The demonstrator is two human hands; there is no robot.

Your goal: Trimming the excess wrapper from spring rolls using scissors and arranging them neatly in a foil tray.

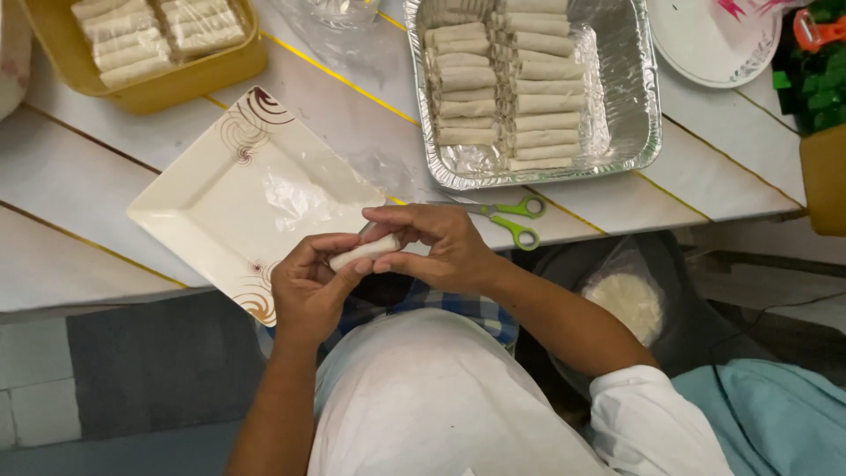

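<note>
Two hands meeting on one pale spring roll (364, 252) just off the near edge of the square plate (238, 198): left hand (308, 286) cupped beneath, fingers curled against its lower end; right hand (436, 247) arched over, fingertips pinching the upper end. Long axis slanting up toward the right hand. Foil tray (630, 106) of finished rolls beyond, green-handled scissors (511, 220) between.

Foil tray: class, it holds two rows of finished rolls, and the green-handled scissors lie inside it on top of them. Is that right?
Not quite. The foil tray does hold two rows of rolls, but the scissors lie outside it, on the table just below its near edge, as the head view shows.
</note>
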